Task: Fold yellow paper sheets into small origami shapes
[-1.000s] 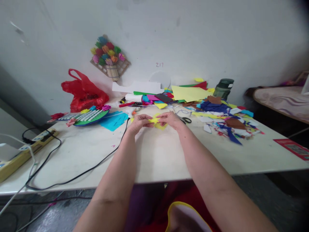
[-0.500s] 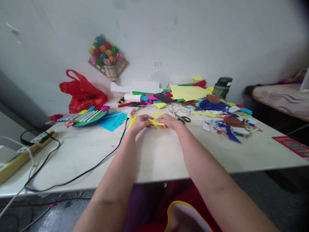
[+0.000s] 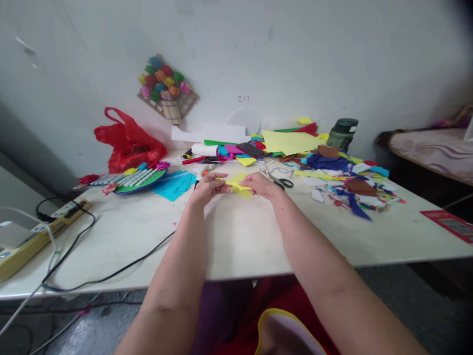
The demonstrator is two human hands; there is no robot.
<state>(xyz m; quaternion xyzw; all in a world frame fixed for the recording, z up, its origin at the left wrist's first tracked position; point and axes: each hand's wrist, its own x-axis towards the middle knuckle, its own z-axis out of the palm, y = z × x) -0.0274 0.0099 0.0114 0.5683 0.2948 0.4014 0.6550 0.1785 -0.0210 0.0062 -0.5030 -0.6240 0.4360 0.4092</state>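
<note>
At frame centre, the left hand (image 3: pixel 207 186) and right hand (image 3: pixel 260 184) pinch a small yellow paper piece (image 3: pixel 236 187), now flatter and lower over the table (image 3: pixel 236 236) than a second ago.

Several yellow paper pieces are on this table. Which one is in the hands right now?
The small yellow piece pinched between the left hand and right hand; the big yellow sheet lies untouched near the wall.
</note>
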